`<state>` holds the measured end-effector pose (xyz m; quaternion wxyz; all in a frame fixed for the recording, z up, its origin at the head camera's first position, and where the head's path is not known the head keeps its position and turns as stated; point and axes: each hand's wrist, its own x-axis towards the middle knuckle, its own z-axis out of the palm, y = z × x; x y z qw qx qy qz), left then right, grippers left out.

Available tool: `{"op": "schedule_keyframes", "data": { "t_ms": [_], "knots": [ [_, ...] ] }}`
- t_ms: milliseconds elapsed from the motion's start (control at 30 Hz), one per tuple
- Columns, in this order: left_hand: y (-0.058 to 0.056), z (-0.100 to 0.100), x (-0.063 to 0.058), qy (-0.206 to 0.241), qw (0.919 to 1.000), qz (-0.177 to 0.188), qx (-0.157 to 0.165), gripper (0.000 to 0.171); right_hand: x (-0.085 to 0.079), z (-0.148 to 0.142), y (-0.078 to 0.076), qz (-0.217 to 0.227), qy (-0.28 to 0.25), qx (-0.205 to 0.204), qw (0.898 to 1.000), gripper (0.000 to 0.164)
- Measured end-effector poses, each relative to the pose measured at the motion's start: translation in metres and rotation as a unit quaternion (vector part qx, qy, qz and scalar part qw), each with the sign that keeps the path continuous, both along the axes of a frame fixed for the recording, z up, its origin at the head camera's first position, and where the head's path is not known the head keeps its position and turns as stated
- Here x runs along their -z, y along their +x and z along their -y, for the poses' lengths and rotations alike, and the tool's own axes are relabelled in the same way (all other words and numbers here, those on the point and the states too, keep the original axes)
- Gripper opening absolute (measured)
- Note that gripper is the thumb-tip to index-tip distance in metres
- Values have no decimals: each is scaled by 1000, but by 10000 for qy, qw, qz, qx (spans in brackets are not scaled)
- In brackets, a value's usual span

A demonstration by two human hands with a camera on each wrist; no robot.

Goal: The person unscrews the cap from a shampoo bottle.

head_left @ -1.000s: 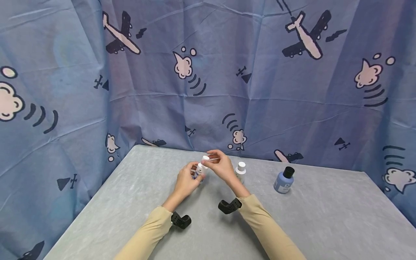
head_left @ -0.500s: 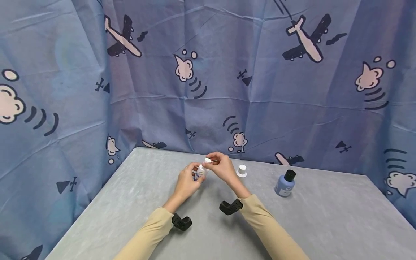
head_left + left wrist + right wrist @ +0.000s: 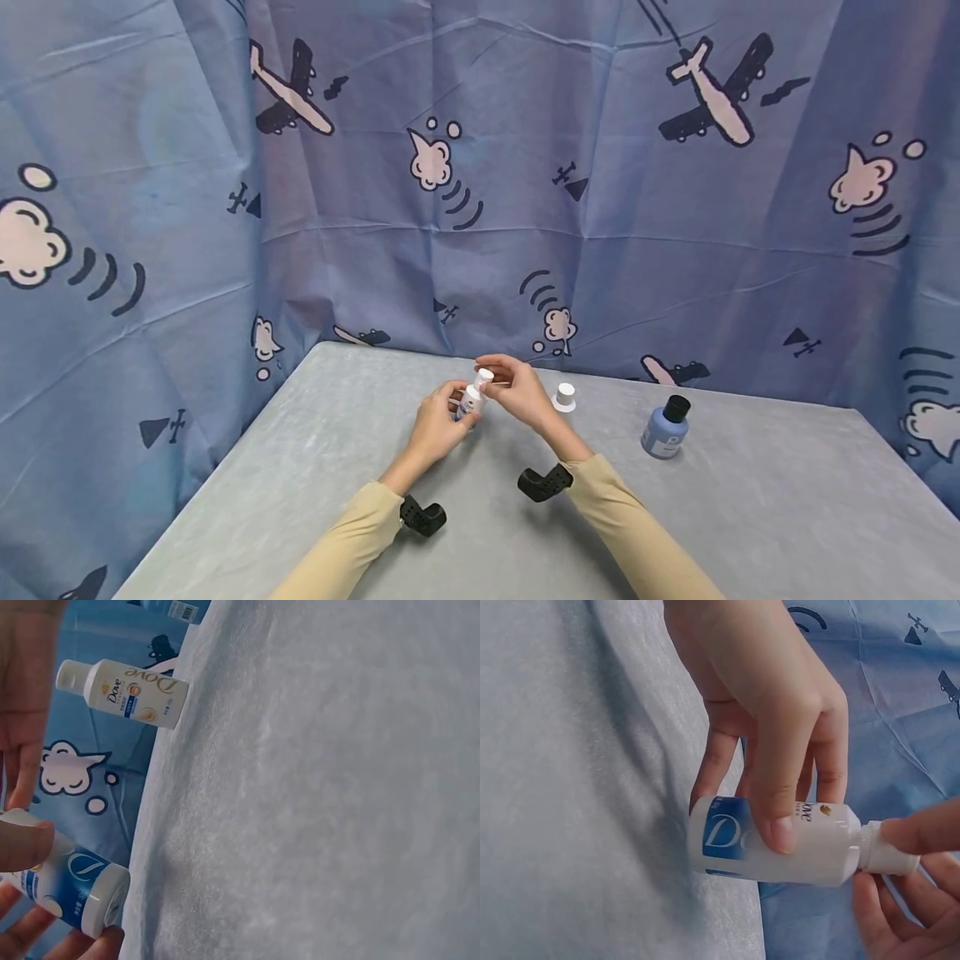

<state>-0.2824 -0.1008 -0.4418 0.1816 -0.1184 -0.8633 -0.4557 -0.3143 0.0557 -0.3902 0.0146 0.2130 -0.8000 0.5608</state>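
Near the far edge of the table (image 3: pixel 480 550), a white bottle with a blue band (image 3: pixel 810 855) is held between two bare hands, its capped end leaning to the right in the head view. The left hand (image 3: pixel 438 427) grips its body, thumb on one side and fingers on the other. The right hand (image 3: pixel 521 396) pinches the white cap (image 3: pixel 894 859) between thumb and fingers. Just beyond the right wrist stands a second white bottle (image 3: pixel 139 694), upright (its label reads Dove, with an orange mark and a small blue patch). Farther right, well apart from the hands, stands a blue bottle (image 3: pixel 665 432) with a black cap (image 3: pixel 677 407). Both arms wear beige sleeves (image 3: pixel 637 537), with a black wrist mount (image 3: pixel 423 517) on each. Behind the table hangs a blue curtain (image 3: pixel 360 267) printed with planes and clouds.
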Motion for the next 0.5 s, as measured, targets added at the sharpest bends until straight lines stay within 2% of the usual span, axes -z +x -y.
{"op": "schedule_keyframes", "data": {
  "t_ms": [333,500],
  "knots": [
    [1,-1,1,75,10000,35,-32,41,7,1,1,-231,-176,-154,9995,39],
    [0,0,1,151,9997,50,-168,40,7,2,0,-207,-202,-46,9996,40]
  ]
}}
